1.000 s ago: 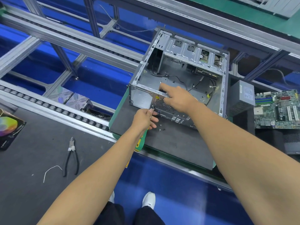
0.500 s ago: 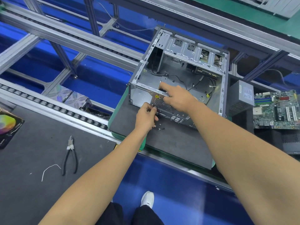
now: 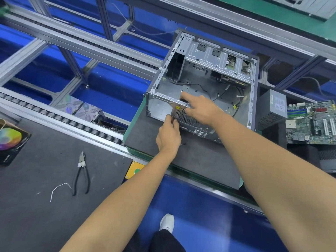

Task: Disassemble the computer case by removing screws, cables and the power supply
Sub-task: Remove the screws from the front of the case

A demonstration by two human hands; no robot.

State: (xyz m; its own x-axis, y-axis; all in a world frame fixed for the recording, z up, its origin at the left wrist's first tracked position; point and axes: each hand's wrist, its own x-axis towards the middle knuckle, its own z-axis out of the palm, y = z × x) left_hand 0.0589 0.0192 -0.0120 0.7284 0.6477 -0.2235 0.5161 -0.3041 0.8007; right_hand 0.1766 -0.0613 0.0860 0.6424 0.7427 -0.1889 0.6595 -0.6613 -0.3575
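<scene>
Pinching the computer case (image 3: 203, 84) rear edge, left hand (image 3: 168, 137); right hand (image 3: 201, 108) presses its rim, fingers straight.

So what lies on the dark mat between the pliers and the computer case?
In the head view, only bare mat and a yellow plate with a green button lie between the pliers and the computer case.

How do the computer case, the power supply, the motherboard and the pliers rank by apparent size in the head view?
Largest to smallest, as seen:
1. computer case
2. motherboard, cut off by the frame edge
3. power supply, close to the motherboard, so that order is unsure
4. pliers
</scene>
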